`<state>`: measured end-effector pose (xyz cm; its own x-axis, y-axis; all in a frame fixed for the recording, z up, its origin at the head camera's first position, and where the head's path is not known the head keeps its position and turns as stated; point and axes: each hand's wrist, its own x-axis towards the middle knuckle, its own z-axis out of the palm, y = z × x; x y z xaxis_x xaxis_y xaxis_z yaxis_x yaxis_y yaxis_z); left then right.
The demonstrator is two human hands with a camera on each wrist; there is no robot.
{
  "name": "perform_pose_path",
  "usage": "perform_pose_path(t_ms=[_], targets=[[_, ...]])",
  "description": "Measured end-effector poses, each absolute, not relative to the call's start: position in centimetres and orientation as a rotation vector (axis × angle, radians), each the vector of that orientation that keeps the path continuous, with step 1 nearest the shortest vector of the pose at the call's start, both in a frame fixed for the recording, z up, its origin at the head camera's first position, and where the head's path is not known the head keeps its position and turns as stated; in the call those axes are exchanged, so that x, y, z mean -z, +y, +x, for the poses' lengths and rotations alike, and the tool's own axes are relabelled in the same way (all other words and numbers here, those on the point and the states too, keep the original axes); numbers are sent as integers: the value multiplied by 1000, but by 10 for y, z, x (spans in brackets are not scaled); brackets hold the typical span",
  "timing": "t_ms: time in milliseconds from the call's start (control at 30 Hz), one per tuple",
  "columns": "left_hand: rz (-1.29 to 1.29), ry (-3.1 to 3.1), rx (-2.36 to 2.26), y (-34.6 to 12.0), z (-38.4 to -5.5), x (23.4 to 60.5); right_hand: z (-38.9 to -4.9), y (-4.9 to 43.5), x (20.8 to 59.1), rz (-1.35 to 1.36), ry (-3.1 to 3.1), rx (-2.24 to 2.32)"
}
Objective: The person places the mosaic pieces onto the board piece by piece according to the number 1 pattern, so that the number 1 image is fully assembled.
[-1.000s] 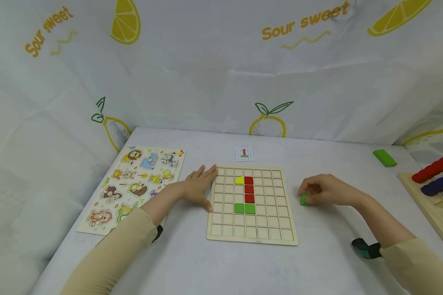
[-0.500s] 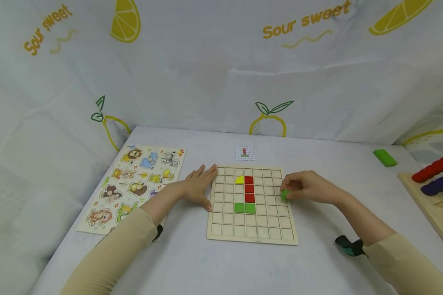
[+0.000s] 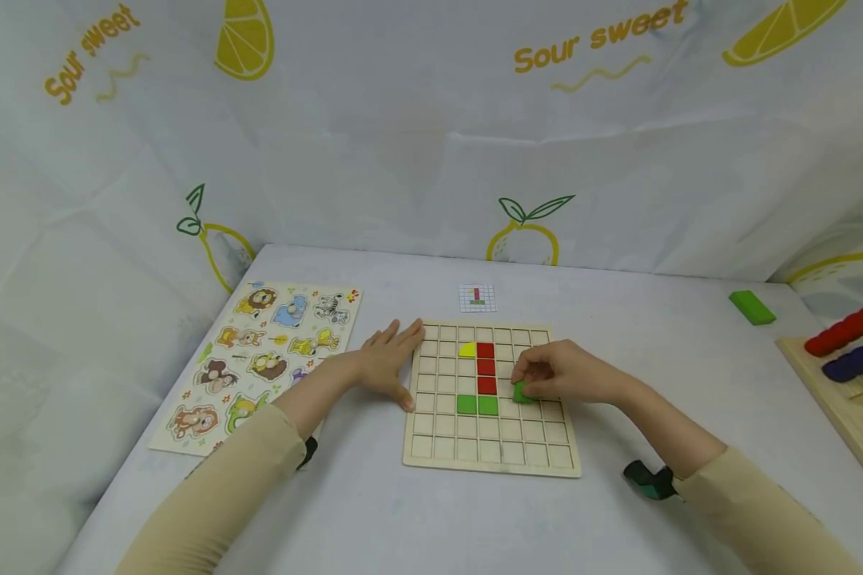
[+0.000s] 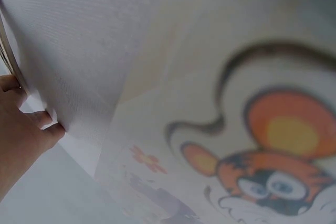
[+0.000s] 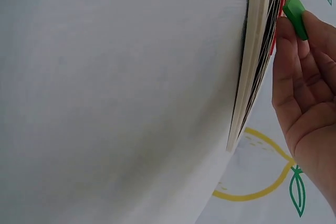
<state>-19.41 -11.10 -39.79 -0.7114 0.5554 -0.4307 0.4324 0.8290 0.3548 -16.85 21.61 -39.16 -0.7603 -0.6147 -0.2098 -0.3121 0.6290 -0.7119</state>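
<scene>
A wooden grid board (image 3: pixel 467 455) lies in the middle of the table in the head view. In its cells sit a yellow quarter-round tile (image 3: pixel 467 350), a column of red tiles (image 3: pixel 486 367) and two green tiles side by side (image 3: pixel 478 405). My right hand (image 3: pixel 564 372) pinches another green tile (image 5: pixel 295 16) between thumb and fingers, over the board, right of the two green ones. My left hand (image 3: pixel 386 367) rests with spread fingers at the board's left edge; in the left wrist view part of that hand (image 4: pixel 23 132) shows near the board's edge.
A small printed pattern card (image 3: pixel 478 298) lies behind the board. Left is an animal puzzle board (image 3: pixel 259 355), partly under the left forearm. A green block (image 3: pixel 752 307) lies at the back right, near a wooden stand with red and blue pieces (image 3: pixel 845 391). White cloth hangs behind.
My right hand has carried the green tile leftward from the table beside the board to above its cells. The left hand has stayed in place.
</scene>
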Motion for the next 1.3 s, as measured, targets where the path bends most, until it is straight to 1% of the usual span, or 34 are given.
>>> perform_pose_path(t_ms=[433, 867, 1300], targets=[[721, 2468, -331, -110, -195, 398, -169, 199, 393, -794, 2358, 936], [716, 2467, -321, -110, -196, 399, -164, 194, 395, -763, 2361, 901], [706, 2470, -325, -110, -196, 399, -163, 192, 397, -843, 2393, 884]])
